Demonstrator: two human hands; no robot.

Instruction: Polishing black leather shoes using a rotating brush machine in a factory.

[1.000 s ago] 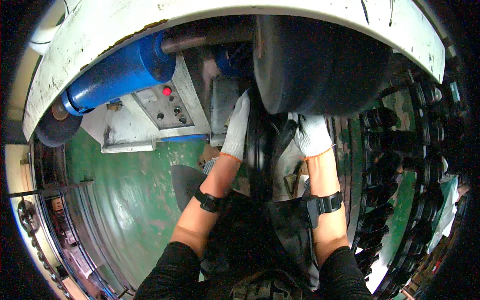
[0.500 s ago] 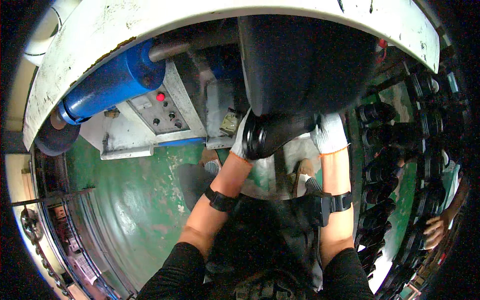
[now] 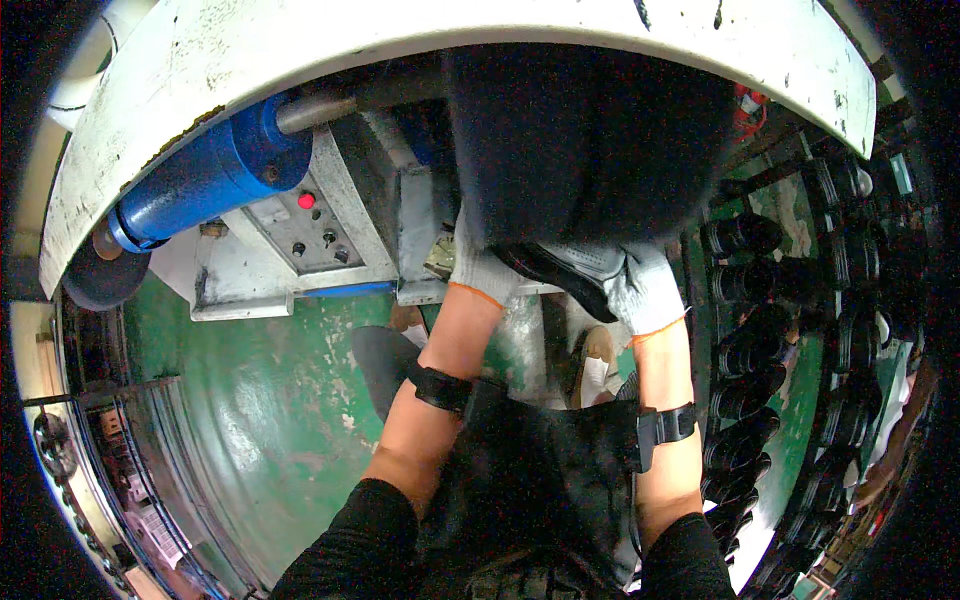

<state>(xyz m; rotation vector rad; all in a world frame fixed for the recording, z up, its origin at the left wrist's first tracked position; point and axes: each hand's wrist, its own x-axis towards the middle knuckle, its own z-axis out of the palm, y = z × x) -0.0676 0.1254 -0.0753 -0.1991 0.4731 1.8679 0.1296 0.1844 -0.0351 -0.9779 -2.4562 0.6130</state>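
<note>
White-knit-gloved left hand and right hand grip a glossy black shoe; fingers belong clear of the dark cylindrical wheel

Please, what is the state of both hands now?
White knit-gloved left hand: at the left end of the black leather-look shoe; fingers hidden, grip cannot be told.
White knit-gloved right hand: closed, holding the shoe's right end.
</note>
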